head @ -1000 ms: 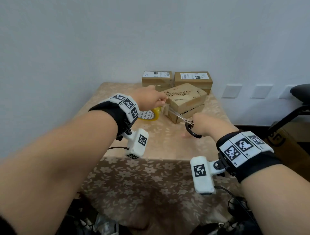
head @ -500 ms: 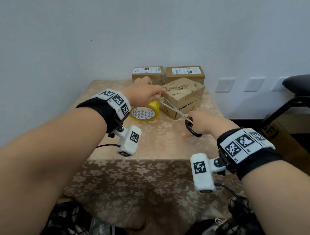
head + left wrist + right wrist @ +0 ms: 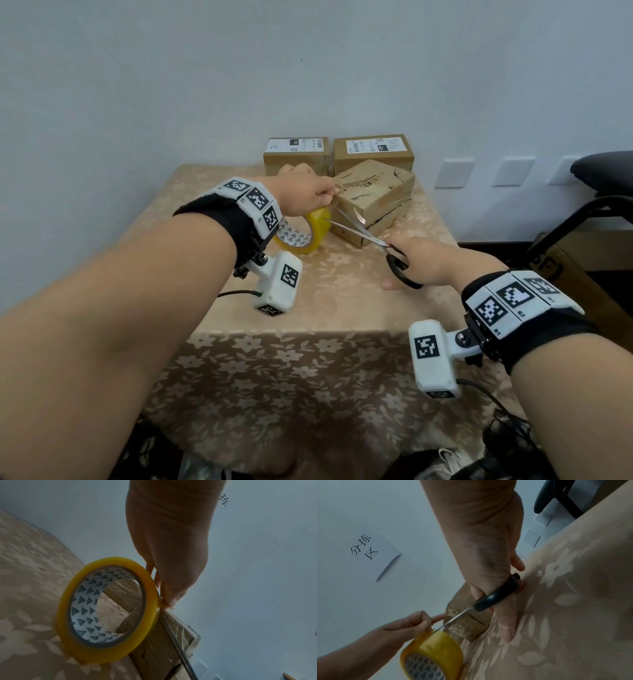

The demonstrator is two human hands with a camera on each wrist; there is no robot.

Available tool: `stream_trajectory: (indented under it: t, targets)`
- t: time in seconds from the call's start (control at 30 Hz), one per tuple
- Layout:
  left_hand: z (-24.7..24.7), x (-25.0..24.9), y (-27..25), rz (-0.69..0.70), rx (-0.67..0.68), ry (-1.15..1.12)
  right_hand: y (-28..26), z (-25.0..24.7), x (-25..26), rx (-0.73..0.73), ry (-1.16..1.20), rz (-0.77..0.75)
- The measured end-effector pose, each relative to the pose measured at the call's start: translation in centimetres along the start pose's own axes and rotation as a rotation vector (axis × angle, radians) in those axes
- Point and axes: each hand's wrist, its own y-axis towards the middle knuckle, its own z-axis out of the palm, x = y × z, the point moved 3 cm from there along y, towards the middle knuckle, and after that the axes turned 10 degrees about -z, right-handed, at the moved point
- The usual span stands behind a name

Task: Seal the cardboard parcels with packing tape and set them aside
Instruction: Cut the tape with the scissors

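Observation:
My left hand (image 3: 325,198) pinches the tape strip at the top of the yellow tape roll (image 3: 308,234), which stands on edge on the table. In the left wrist view the thumb and fingers (image 3: 169,600) meet at the roll's (image 3: 106,609) rim. My right hand (image 3: 407,260) grips the black-handled scissors (image 3: 399,270). Their blades (image 3: 356,231) are spread, tips at the tape between the roll and the taped brown parcel (image 3: 373,192). The right wrist view shows the blades (image 3: 457,616) crossing the parcel's (image 3: 471,624) end toward the roll (image 3: 433,649).
Two labelled cardboard parcels (image 3: 296,154) (image 3: 373,150) stand side by side against the wall behind the taped one. The floral tablecloth (image 3: 308,308) covers the small table. A black chair (image 3: 603,192) and a cardboard box (image 3: 575,274) stand at the right.
The left hand has drawn the roll a little leftward, off the parcel. The scissors have reached in to the tape by the roll, and their blades now stand spread.

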Motion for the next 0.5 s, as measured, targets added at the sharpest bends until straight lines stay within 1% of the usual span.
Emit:
stream_trajectory:
  t: [0.1, 0.23, 0.27, 0.3, 0.37, 0.43, 0.5]
  targets:
    - [0.4, -0.1, 0.0, 0.001, -0.033, -0.034, -0.5, -0.4, 0.3, 0.041, -0.037, 0.030]
    - [0.7, 0.0, 0.1, -0.029, -0.044, -0.041, -1.5, -0.2, 0.5, 0.228, -0.186, 0.097]
    - [0.8, 0.0, 0.2, -0.032, -0.043, -0.043, -1.8, -0.1, 0.6, 0.247, -0.217, 0.106]
    - [0.7, 0.0, 0.2, -0.033, -0.044, -0.043, -2.1, 0.0, 0.7, 0.235, -0.223, 0.107]
    - [0.6, 0.0, 0.2, -0.027, -0.056, -0.060, -2.2, 0.0, 0.8, 0.151, -0.191, 0.072]
    - [0.4, 0.3, -0.2, -0.023, -0.102, -0.117, -2.1, -0.1, 1.1, 0.065, -0.111, 0.049]
    - [0.0, 1.1, -1.2, -0.034, -0.162, -0.213, -2.1, -0.3, 1.8, 0.044, -0.024, 0.061]
